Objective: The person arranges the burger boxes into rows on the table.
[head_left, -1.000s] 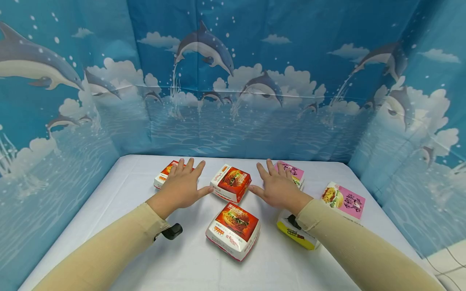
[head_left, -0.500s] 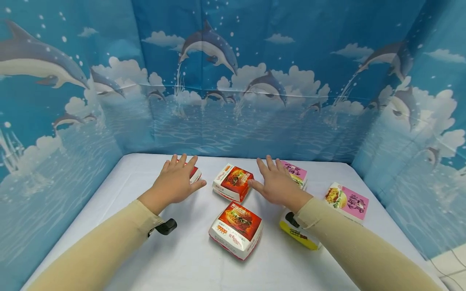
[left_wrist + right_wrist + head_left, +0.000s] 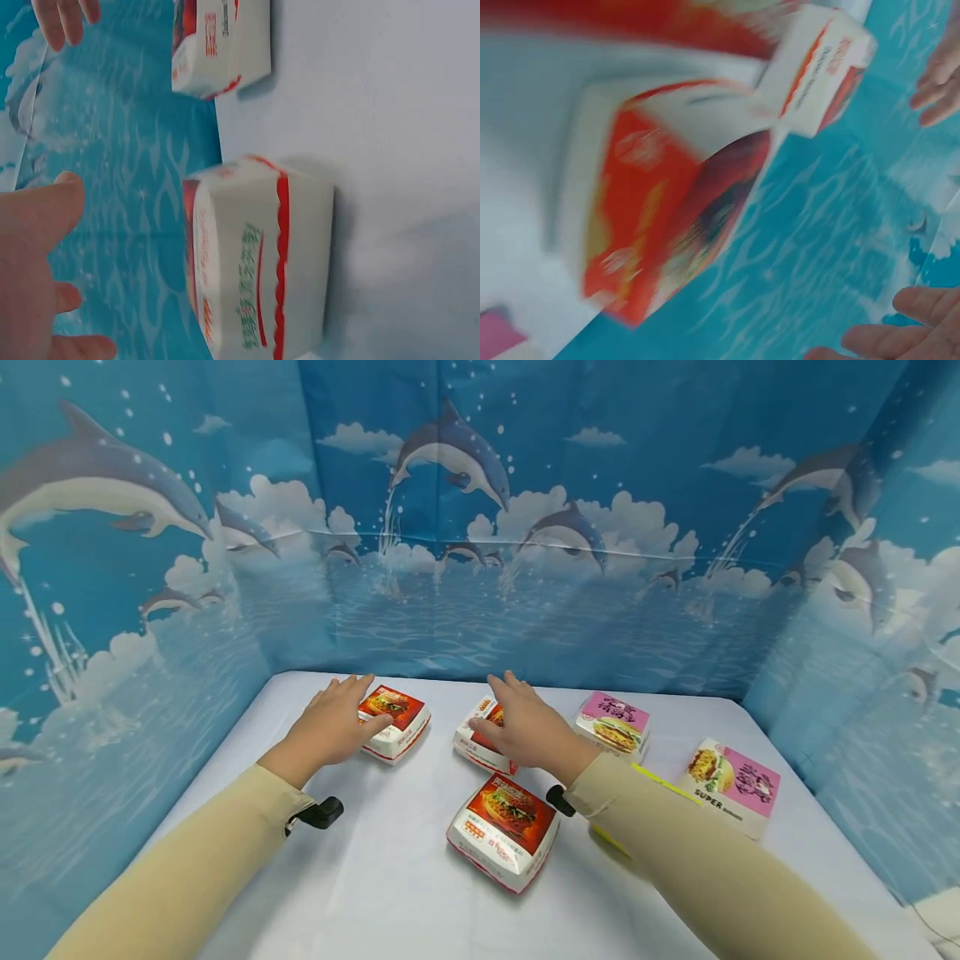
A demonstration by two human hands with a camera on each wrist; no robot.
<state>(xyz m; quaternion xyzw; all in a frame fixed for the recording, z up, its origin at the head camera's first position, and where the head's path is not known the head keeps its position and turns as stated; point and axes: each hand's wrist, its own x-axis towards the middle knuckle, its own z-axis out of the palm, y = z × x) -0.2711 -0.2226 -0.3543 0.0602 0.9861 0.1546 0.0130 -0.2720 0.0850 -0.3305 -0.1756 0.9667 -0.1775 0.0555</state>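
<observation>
My left hand [image 3: 330, 722], fingers spread, overlaps the left edge of a red and white burger box [image 3: 397, 710] at the back left. In the left wrist view, the thumb and fingers of the left hand [image 3: 26, 262] stand apart from a white burger box [image 3: 251, 262] with a scalloped red line. My right hand [image 3: 532, 727] reaches forward with extended fingers and partly hides the middle red burger box [image 3: 476, 752]. Neither hand grips anything. Another red burger box [image 3: 504, 831] sits nearer the front, close to the right wrist.
A pink burger box [image 3: 615, 722] stands behind the right forearm, and a second pink burger box [image 3: 731, 785] lies to its right. My right sleeve [image 3: 675, 827] mostly covers a yellow-edged box [image 3: 611, 843]. A dolphin-print curtain [image 3: 525, 610] encloses the white table [image 3: 375, 893].
My left hand has shifted left, uncovering more of the back-left burger box. The right hand has swung left across the middle burger box, leaving the back pink box more visible. The head view has turned slightly left.
</observation>
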